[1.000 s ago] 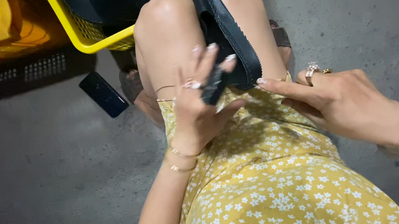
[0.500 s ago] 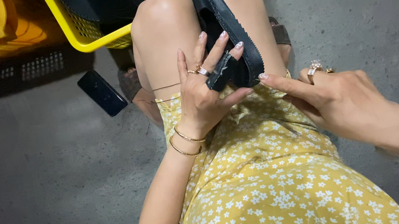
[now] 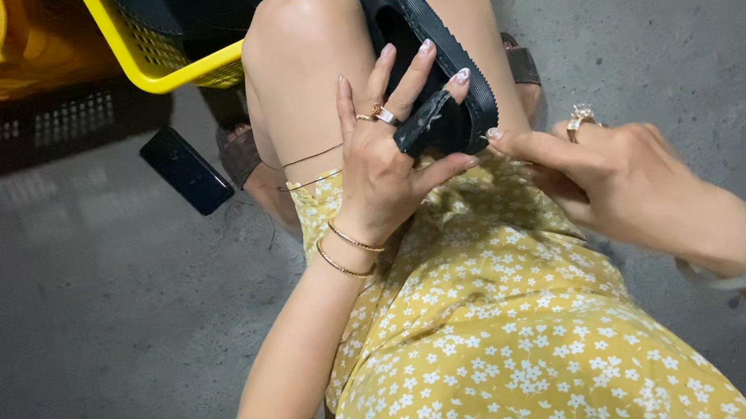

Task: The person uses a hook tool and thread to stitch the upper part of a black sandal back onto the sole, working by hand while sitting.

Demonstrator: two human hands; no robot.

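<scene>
Now, black sandal (image 3: pixel 429 53) on my lap, between my knees.
Left hand (image 3: pixel 386 163) has fingers spread, thumb pinching its heel end; right hand (image 3: pixel 620 178) touches that heel with one fingertip, grasping nothing.

the far end of the black ribbed rubber sandal sole (image 3: pixel 435 33) runs off the top edge, and its near end is partly covered by the left hand (image 3: pixel 386 163); whether that hand grips it or only presses on it cannot be told. the right hand (image 3: pixel 620 182) hides its own fingertips against the sole. the yellow plastic mesh basket (image 3: pixel 163 54) is cut by the top edge, its dark contents unreadable. the flat black rectangular object (image 3: pixel 186 170) on the floor is too plain to identify. the right forearm leaves the right edge.
</scene>
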